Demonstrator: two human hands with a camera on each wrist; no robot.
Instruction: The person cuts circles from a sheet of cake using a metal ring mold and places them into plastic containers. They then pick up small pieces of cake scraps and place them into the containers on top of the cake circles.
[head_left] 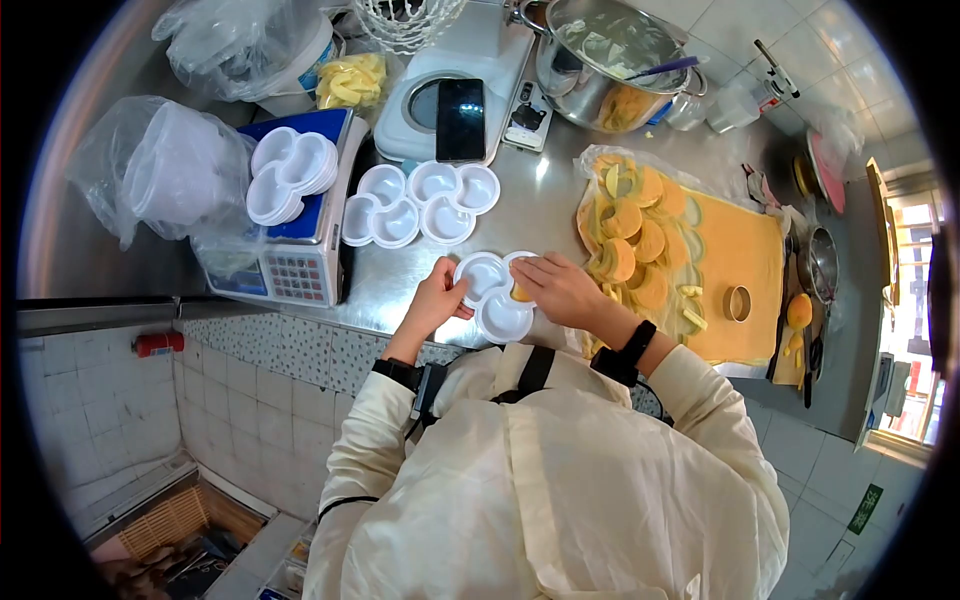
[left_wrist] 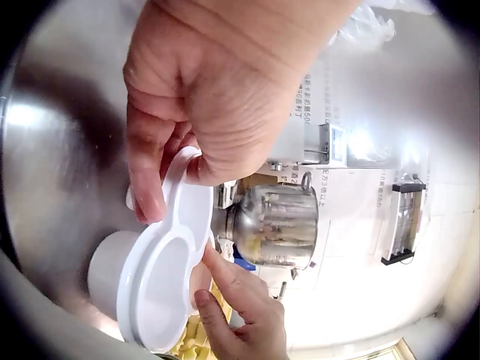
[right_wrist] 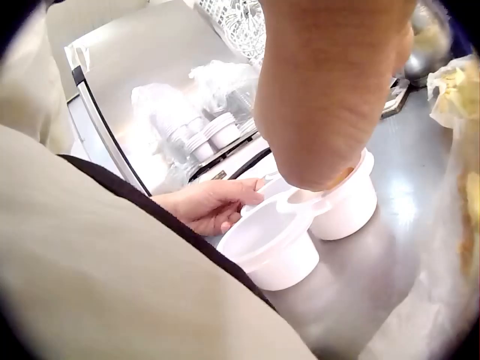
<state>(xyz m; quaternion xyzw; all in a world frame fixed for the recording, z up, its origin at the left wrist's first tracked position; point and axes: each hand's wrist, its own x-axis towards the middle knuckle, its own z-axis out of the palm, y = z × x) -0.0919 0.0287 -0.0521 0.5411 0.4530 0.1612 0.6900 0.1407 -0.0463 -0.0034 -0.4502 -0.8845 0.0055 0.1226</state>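
Note:
A white plastic tray of three joined round cups (head_left: 503,322) sits at the counter's front edge. At its left rim, my left hand (head_left: 437,297) pinches the plastic between thumb and fingers, as the left wrist view shows close up. My right hand (head_left: 556,290) reaches over the right-hand cup and holds a thin yellow-orange cake round (head_left: 521,294) at that cup's mouth. The hand covers most of the round. In the right wrist view, a bit of orange cake (right_wrist: 343,178) shows inside the cup below the hand. The other two cups hold nothing.
Two more white trays (head_left: 448,219) stand behind. Cut cake rounds (head_left: 650,242) overlap on a yellow cake sheet (head_left: 745,250) at right, with a metal ring cutter (head_left: 727,304) on it. Stacked trays (head_left: 290,170) sit on a scale at left. A steel pot (head_left: 570,85) stands at the back.

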